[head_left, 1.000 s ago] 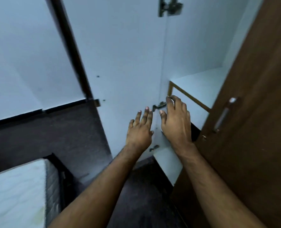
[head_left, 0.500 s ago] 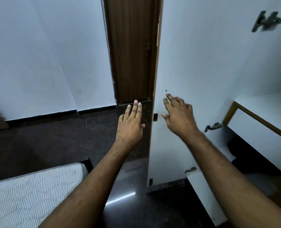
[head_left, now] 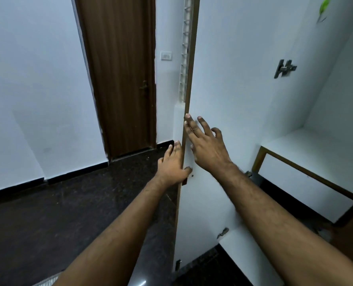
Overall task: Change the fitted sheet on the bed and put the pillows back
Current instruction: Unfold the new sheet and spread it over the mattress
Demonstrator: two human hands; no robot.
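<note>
2 bare forearms, no sleeves; left hand [head_left: 172, 166], right hand [head_left: 207, 149] ungloved, hairy.

White walls [head_left: 33, 83], black skirting, dark speckled floor [head_left: 47, 223]; brown door [head_left: 119, 79] upper centre, switch plate [head_left: 166, 55] beside it; open white wardrobe door [head_left: 233, 79] centre, shelf [head_left: 316, 149] right
</note>
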